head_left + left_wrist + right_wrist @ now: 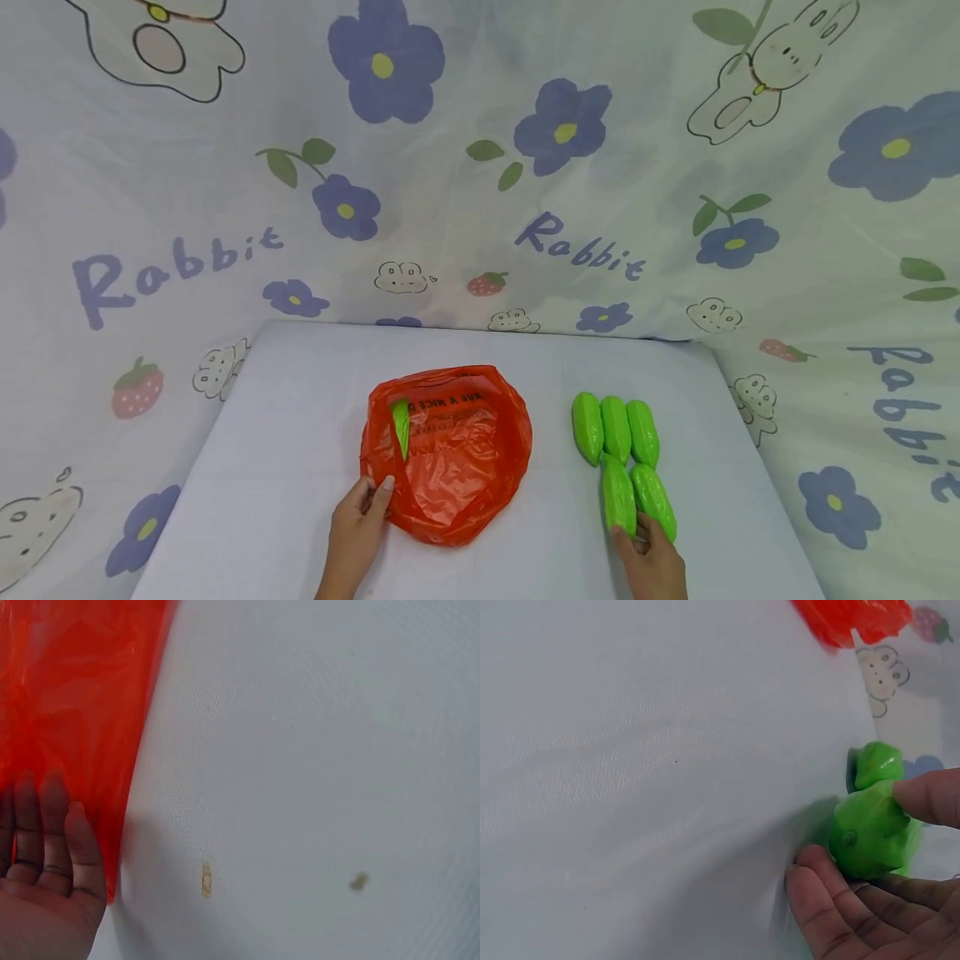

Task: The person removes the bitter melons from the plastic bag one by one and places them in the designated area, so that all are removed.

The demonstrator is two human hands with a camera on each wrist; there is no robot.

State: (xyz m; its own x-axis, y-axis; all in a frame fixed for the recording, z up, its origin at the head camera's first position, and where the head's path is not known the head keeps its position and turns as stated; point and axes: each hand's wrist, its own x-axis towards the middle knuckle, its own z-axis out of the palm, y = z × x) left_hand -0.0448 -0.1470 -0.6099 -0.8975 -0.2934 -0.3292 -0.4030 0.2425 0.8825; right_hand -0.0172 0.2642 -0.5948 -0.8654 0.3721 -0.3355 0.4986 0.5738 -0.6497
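A red plastic bag (457,475) lies with its mouth spread wide on the white table. My left hand (358,525) pinches the bag's near left rim between thumb and fingers; in the left wrist view the fingers (56,840) lie behind or against the red film. Inside the bag, a bright green piece (402,425) shows at the left. To the right, several glossy green cucumber-like pieces lie in two rows. My right hand (654,560) grips the near end of the front-left green cucumber-like piece (618,493), thumb on one side and fingers on the other.
Beside the held piece lies another green one (655,502), with the back row (617,425) beyond. The white table (285,467) meets a rabbit-and-flower printed cloth (450,192) at the back and sides. Small brown marks (206,880) spot the tabletop.
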